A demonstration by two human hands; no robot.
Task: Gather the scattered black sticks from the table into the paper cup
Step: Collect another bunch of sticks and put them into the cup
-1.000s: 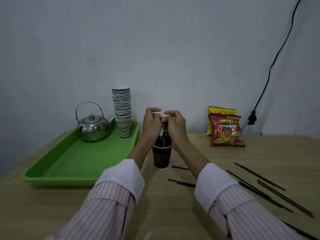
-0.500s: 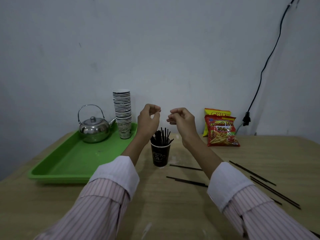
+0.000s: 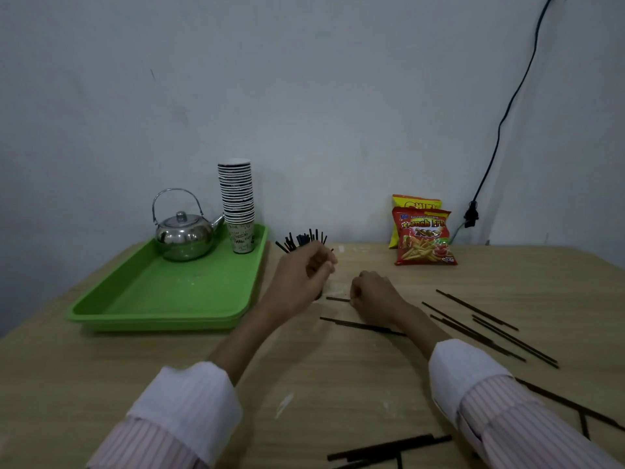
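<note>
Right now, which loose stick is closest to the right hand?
The short stick lying flat just left of the right hand, its end at the fingertips. The other loose sticks lie farther off, nearer the person or to the right.
</note>
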